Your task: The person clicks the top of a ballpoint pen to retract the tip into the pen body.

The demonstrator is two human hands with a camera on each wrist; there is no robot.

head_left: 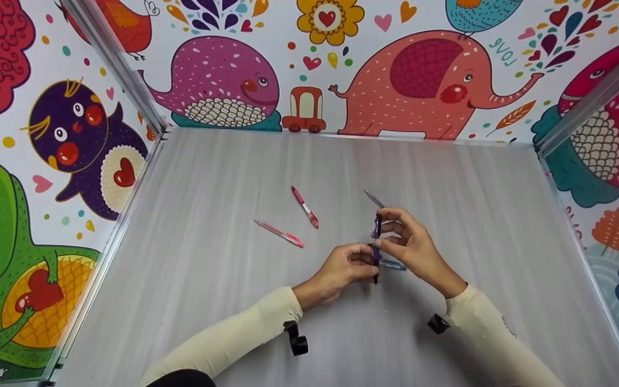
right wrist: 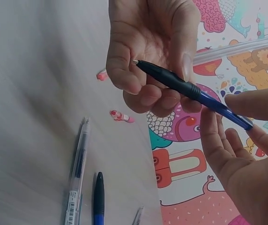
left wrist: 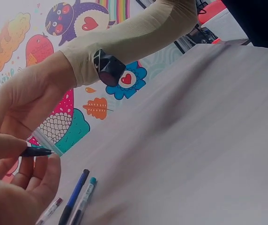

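Observation:
My left hand [head_left: 339, 273] and right hand [head_left: 416, 248] hold one blue pen with a black grip [right wrist: 171, 82] between them, above the table. The left thumb and fingers pinch the black front part. At the blue rear end, the right thumb and fingers grip the pen. Its metal point is out in the right wrist view. Beneath the hands lie a clear pen with a barcode label [right wrist: 76, 178] and a second blue-and-black pen [right wrist: 99, 199], close together. A slim grey-looking pen [head_left: 374, 199] lies just beyond the right hand, partly hidden by it.
Left of the hands, a red-pink pen [head_left: 305, 207] and a clear pink pen [head_left: 279, 233] lie apart on the grey table [head_left: 207, 177]. Patterned panels [head_left: 309, 64] with metal edges rise at the back and both sides. Black wrist cameras [head_left: 296, 338] hang from the sleeves.

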